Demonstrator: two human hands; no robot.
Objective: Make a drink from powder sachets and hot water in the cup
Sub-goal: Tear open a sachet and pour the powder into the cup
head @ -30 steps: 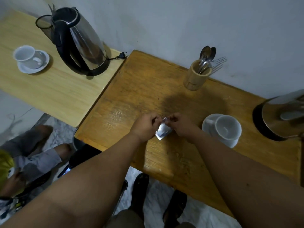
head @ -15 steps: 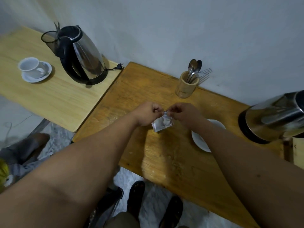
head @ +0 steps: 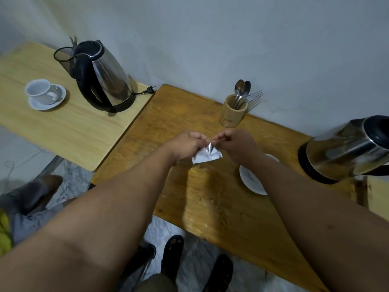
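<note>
Two wooden tables meet at a grey wall: the darker table [head: 221, 207] carries a wooden cutlery holder [head: 232, 111] by the wall. Just in front of that holder, above the tabletop, left hand [head: 186, 147] and right hand [head: 236, 144] pinch the top edge of a small crinkled silver sachet [head: 207, 155] hanging between them, fingers closed narrow.

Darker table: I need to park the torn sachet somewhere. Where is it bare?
On the darker table, bare wood lies between the left edge and the hands, toward the plug; more lies near the front edge, below the saucer. It is crowded on the right between the saucer and the kettle.
</note>
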